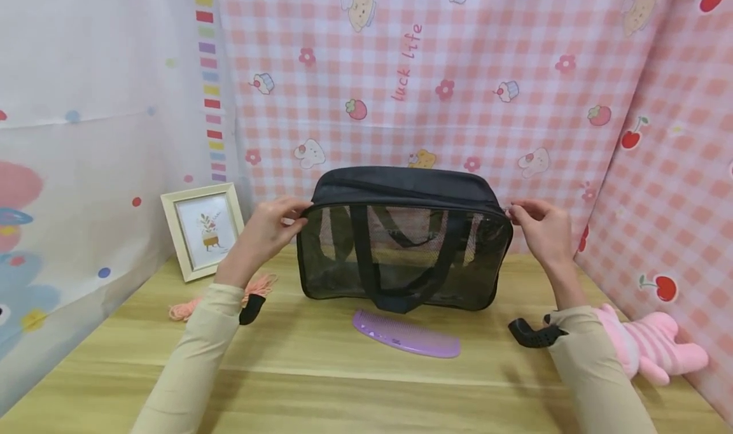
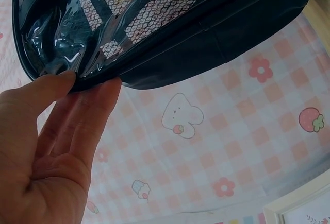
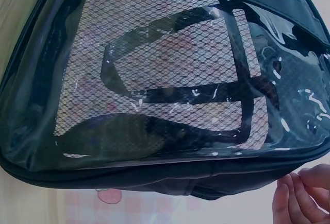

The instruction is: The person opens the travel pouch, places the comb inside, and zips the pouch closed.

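A black travel bag (image 1: 406, 262) with a clear front panel stands upright on the table, its black strap handles hanging down the front. My left hand (image 1: 266, 230) pinches the bag's upper left corner; in the left wrist view the thumb (image 2: 54, 85) lies on the clear side and the fingers behind the edge. At the upper right corner, my right hand (image 1: 544, 230) pinches a small piece at the end of the top seam, mostly hidden by the fingertips. Mesh (image 3: 160, 44) on the far side shows through the clear panel. Just in front of the bag lies a purple comb (image 1: 406, 337).
A cream picture frame (image 1: 189, 237) stands at the back left. Peach yarn (image 1: 183, 310) lies partly behind the left forearm. A pink striped plush toy (image 1: 664, 345) is beside the right sleeve. Patterned cloth (image 1: 401, 128) hangs behind the wooden table (image 1: 343, 389) and along both sides.
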`<state>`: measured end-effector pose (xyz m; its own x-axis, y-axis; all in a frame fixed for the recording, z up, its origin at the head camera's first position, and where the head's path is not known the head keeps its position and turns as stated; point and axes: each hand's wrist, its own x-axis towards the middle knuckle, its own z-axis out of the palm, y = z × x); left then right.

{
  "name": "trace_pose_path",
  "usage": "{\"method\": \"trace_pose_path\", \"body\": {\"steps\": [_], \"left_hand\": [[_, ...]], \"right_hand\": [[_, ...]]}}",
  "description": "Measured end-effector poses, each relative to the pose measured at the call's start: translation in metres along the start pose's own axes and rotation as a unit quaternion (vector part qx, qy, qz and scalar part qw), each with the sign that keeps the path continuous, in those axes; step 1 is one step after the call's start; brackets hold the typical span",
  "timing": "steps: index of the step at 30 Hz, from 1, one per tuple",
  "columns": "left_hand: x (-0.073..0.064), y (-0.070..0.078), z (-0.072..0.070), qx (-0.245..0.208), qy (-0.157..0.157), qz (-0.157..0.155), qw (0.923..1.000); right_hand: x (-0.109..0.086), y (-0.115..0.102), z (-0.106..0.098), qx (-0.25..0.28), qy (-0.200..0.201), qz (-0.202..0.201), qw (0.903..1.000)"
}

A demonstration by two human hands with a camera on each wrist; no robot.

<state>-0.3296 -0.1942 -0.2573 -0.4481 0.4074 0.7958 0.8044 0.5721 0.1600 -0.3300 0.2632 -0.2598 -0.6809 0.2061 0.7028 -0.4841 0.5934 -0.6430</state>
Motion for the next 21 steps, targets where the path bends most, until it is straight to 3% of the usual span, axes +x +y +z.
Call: {"method": "trace_pose_path", "body": {"steps": [14,21], "left_hand": [[-0.006,0.0,0.003,0.001,0.007,0.001,1.0],[-0.002,0.001,0.002,0.005,0.006,0.005,1.0]], "right_hand": [[0.008,-0.008,-0.003,-0.032,-0.05,-0.037,0.9975],[0.017,-0.018,-0.01,-0.057,-0.083,-0.043,0.9939]]}}
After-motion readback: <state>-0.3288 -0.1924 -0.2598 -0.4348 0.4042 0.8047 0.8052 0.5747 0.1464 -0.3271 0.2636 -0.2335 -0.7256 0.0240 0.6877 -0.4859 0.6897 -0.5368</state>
